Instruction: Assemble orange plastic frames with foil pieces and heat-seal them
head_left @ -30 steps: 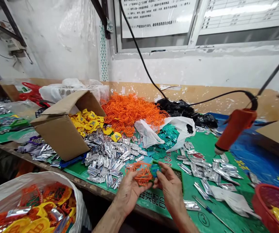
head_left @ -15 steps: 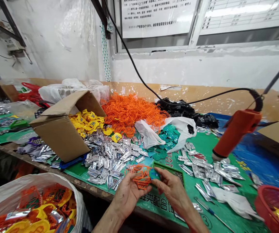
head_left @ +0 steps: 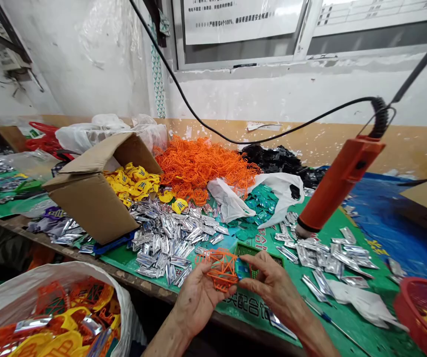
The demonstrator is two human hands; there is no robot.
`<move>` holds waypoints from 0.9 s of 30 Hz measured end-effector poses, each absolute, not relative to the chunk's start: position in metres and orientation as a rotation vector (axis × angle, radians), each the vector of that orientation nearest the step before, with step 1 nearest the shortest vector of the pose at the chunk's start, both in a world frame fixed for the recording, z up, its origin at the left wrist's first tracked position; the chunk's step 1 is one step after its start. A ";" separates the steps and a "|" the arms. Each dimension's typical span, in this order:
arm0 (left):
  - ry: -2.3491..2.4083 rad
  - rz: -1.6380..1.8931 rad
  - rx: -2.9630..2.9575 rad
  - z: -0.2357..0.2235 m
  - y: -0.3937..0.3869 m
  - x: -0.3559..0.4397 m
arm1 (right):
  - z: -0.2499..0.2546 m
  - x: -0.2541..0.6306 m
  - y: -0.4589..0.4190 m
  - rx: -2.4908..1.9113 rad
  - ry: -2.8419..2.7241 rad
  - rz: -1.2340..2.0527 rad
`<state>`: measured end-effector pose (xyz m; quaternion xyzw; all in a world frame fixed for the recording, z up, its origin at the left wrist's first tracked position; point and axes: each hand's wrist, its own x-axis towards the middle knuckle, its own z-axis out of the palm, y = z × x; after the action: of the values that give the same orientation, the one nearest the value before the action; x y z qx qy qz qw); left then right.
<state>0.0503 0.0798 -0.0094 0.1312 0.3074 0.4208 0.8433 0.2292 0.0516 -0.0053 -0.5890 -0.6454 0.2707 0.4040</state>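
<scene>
Over the table's front edge, my left hand holds an orange openwork plastic frame, fingers curled under it and thumb at its side. My right hand pinches a small blue-green plastic piece between thumb and fingers, against the frame's right end. Whether the two parts are joined, I cannot tell. Just behind the hands is a shallow green basket, partly covered by my right hand. An orange-red electric screwdriver hangs on a cable to the right, apart from both hands.
Silver strips lie heaped at left centre. Behind are a cardboard box of yellow parts, an orange frame pile and a white bag by teal pieces. A white sack stands front left, a red basket right.
The electric screwdriver has swung left and now hangs more tilted. My hands, still on the frame and the blue-green piece, have shifted slightly right in view.
</scene>
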 end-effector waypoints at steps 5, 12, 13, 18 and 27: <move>0.696 0.909 0.328 -0.009 0.077 0.057 | -0.011 0.225 0.047 -1.438 -1.770 0.379; 0.680 0.890 0.357 -0.007 0.073 0.060 | -0.002 0.213 0.038 -1.458 -1.849 -0.125; 0.680 0.899 0.364 -0.007 0.072 0.060 | 0.001 0.210 0.038 -1.468 -1.872 -0.133; 0.699 0.906 0.397 -0.005 0.068 0.061 | 0.010 0.197 0.036 -1.516 -1.932 -0.124; 0.650 0.901 0.451 -0.004 0.066 0.062 | 0.005 0.196 0.036 -1.505 -1.924 -0.051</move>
<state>0.0622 0.0658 -0.0040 0.2121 0.3060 0.4242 0.8255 0.1956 0.0356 0.0051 -0.5789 -0.7399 -0.0197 0.3421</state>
